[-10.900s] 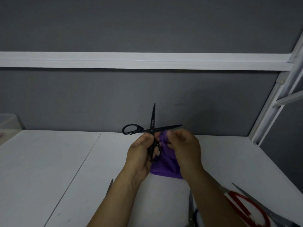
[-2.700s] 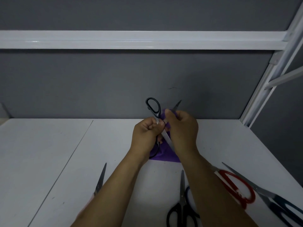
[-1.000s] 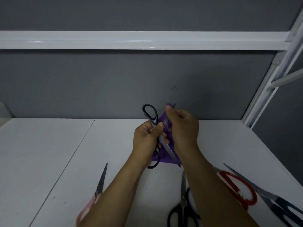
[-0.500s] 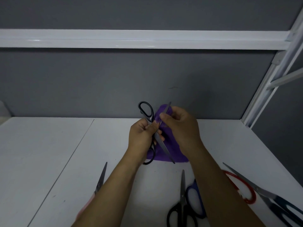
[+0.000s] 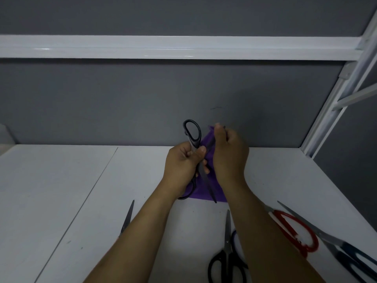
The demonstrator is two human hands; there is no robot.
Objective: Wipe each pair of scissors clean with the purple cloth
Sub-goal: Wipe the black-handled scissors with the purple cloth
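My left hand (image 5: 181, 166) grips a pair of black scissors (image 5: 192, 135) near the pivot, held above the white table with the blades spread apart. One handle loop sticks up, and one blade slants down to the right. My right hand (image 5: 229, 154) pinches the purple cloth (image 5: 206, 189) around the upper blade near its tip. The cloth hangs down between my hands.
On the white table (image 5: 61, 190) lie other scissors: a black pair (image 5: 226, 260) near the front, a red-handled pair (image 5: 293, 231) and a dark blue pair (image 5: 346, 254) on the right, and one blade (image 5: 127, 218) left of my left arm. A grey wall and white frame (image 5: 336, 99) stand behind.
My right hand has slid the cloth up along the upper blade toward its tip. The scissors have tilted slightly right in my left hand.
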